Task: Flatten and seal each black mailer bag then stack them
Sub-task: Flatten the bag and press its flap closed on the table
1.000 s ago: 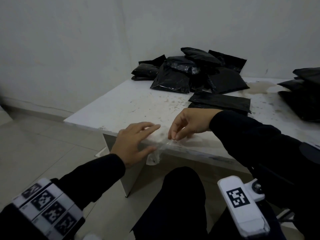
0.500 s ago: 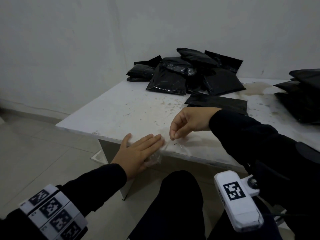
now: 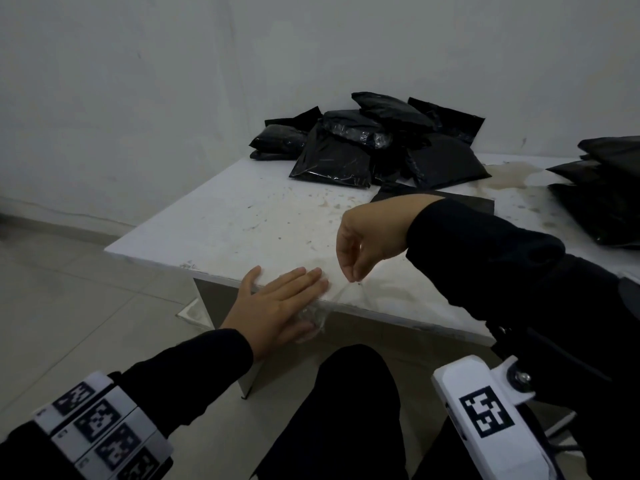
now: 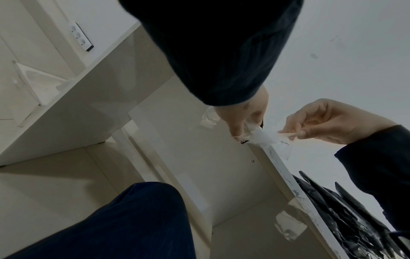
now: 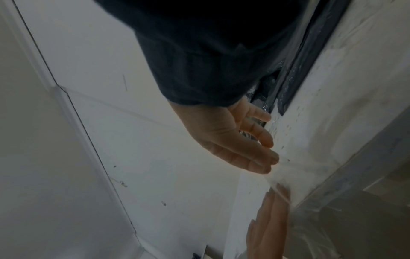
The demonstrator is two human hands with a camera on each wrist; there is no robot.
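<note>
A white, stained surface (image 3: pixel 242 216) is seen. Black mailer bags (image 3: pixel 363 147) are heaped at its far edge, more (image 3: pixel 602 195) at its right edge, and a clear film (image 3: pixel 343 292) at its near edge.

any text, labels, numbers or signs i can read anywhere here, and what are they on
There are no readable words, brands or numbers in any view.
Left wrist band: black-and-white square marker patterns only, no letters.
Right wrist device: one square marker pattern, no letters.
Black mailer bags: no print or label visible.
White table: stains and specks only.
Wall socket plate: no markings legible.
</note>
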